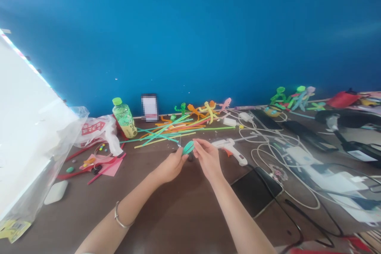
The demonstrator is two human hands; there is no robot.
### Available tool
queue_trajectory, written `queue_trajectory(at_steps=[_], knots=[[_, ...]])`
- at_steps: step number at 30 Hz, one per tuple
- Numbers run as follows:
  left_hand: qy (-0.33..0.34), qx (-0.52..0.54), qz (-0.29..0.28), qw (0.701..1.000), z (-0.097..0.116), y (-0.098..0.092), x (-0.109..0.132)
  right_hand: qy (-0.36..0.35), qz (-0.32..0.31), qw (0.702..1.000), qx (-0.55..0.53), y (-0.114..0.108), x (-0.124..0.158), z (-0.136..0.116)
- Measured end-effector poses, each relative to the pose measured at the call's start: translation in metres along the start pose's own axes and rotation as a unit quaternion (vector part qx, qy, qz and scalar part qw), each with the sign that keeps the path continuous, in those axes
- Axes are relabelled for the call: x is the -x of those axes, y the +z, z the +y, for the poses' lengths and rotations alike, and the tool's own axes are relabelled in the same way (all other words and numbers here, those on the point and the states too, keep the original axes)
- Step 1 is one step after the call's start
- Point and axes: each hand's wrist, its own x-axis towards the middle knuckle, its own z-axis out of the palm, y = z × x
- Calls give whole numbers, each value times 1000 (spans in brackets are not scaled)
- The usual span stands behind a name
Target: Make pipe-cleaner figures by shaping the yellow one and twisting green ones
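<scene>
Both my hands meet over the middle of the brown table (166, 214). My left hand (171, 165) and my right hand (207, 158) pinch a small teal pipe-cleaner piece (188, 147) between their fingertips. A bracelet circles my left wrist. Just beyond lies a loose pile of coloured pipe cleaners (171, 131), and behind it stand several small pipe-cleaner figures (205, 109). A white glue gun (232, 149) lies right of my right hand.
A green-capped drink bottle (124, 118), a plastic bag (95, 131) and pink paper with beads (102, 163) lie to the left. A dark phone (256, 190), white cables and chargers (297, 154) crowd the right. More figures (293, 97) stand against the blue wall.
</scene>
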Motion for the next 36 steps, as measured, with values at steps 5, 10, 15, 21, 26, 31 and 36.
queue_trajectory(at_steps=[5, 10, 15, 21, 26, 31, 36], knots=[[4, -153, 75, 985, -14, 6, -1, -16, 12, 1000, 17, 2, 3, 2], [-8, -112, 99, 989, -14, 6, -3, -21, -5, 999, 27, 2, 5, 2], [-20, 176, 4, 984, -11, 11, -5, 8, -88, 995, 37, 0, 5, 0], [-73, 380, -82, 918, -9, 12, -6, 38, -122, 988, 87, -2, 3, 0], [-96, 421, -73, 899, -9, 9, -7, 45, -115, 990, 69, -3, 2, 6], [-110, 482, -92, 864, -9, 14, -5, 50, -98, 992, 61, 1, 4, 10], [-106, 530, -82, 837, -13, 14, -7, 60, -66, 995, 42, 3, 5, 19]])
